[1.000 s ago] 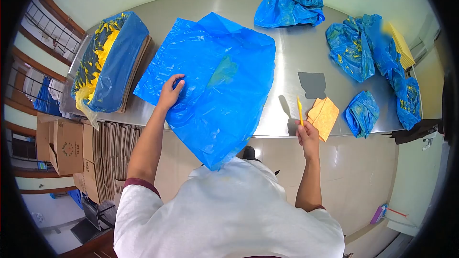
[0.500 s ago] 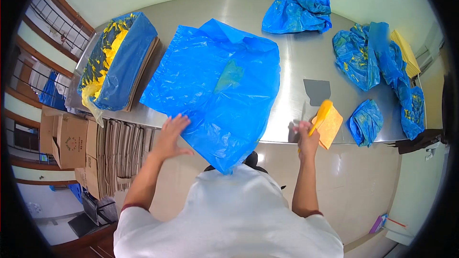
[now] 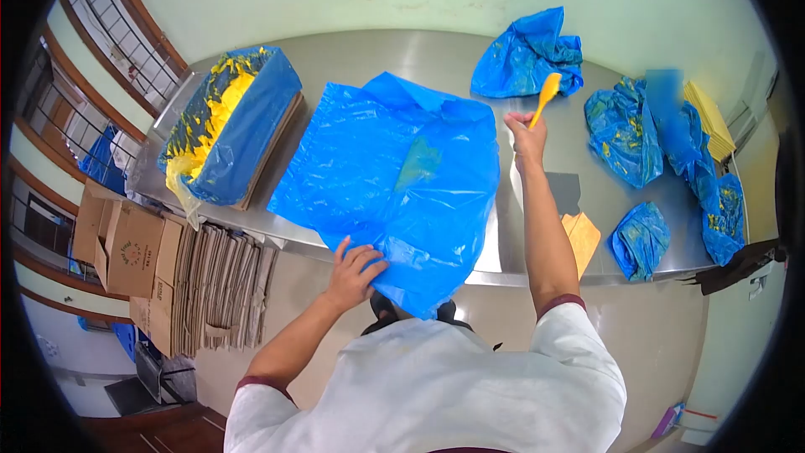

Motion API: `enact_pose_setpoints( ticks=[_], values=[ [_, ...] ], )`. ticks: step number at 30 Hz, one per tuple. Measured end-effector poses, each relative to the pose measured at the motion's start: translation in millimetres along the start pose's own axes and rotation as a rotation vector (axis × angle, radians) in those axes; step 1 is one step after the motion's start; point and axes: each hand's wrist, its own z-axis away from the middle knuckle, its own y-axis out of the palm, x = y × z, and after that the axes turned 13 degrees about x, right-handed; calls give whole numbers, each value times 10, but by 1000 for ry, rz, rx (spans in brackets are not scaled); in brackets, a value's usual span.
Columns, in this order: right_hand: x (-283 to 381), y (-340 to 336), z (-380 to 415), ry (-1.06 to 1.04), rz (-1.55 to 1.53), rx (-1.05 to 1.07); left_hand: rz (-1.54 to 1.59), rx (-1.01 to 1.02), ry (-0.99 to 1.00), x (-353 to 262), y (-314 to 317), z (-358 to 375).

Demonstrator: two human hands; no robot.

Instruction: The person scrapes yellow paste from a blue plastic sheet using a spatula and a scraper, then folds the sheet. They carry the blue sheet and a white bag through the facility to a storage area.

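Note:
A large blue plastic bag (image 3: 386, 168) lies spread on the steel table and hangs over its front edge. My left hand (image 3: 354, 275) rests on the bag's near left edge, fingers extended and a little apart. Raised beyond the bag's right side, my right hand (image 3: 527, 136) grips a yellow spatula (image 3: 549, 88) by the handle, head pointing up. Beneath my right forearm lie a flat grey scraper (image 3: 564, 190) and an orange cloth-like square (image 3: 580, 239), both partly covered by the arm.
A blue-lined box (image 3: 272, 117) of yellow paste stands on the left. Crumpled, paste-smeared blue bags (image 3: 532, 54) lie at the back and right, beside a yellow stack (image 3: 709, 122). Flattened cartons (image 3: 222, 285) stand below left. The steel table's front edge (image 3: 671, 267) curves nearby.
My right hand has moved forward and up with the spatula, away from the orange square. My left hand has shifted right onto the bag's near edge. The camera view has tilted up slightly.

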Motion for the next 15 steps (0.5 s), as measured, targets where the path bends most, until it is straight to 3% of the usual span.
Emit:
enact_pose_setpoints(
  ticks=[1, 4, 7, 10, 13, 15],
  values=[
    [10, -18, -83, -96, -12, -17, -6, 10, -8, -16, -3, -5],
    [137, -23, -133, -156, 358, 171, -21, 22, 0, -66, 49, 52],
    [467, 287, 6, -576, 741, 374, -17, 9, -12, -112, 98, 116],
    [614, 667, 27, -869, 977, 310, 17, -36, -6, -119, 152, 132],
    [420, 886, -269, -918, 988, 278, 93, -90, -11, -132, 112, 107],
    [434, 942, -487, -606, 895, 266, 148, -154, -67, -97, -23, 30]
  ],
)
